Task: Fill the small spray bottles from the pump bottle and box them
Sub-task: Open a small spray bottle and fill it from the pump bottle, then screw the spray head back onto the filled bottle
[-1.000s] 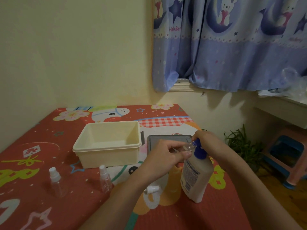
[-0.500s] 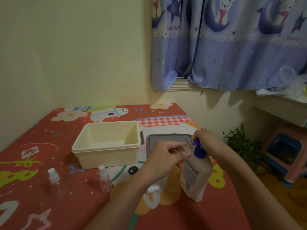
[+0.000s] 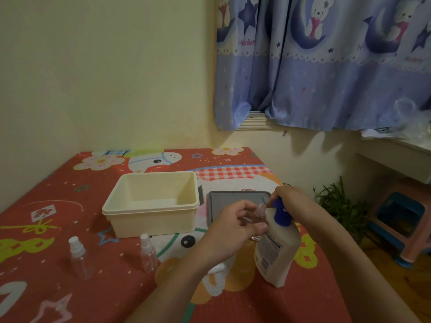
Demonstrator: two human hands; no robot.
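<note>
We work on a red cartoon-print mat that fills the near left. On it, towards the far side, sits the cream box, open and empty. Just right of the box lies a grey lid, partly behind our hands. Near and right stands the pump bottle, white with a blue pump, tilted a little left. Our right hand is closed over the pump head. Our left hand is curled round a clear small bottle, uncapped, its open neck held up beside the pump spout. Two capped spray bottles stand upright on the near left: one just in front of the box, another further left, well apart.
</note>
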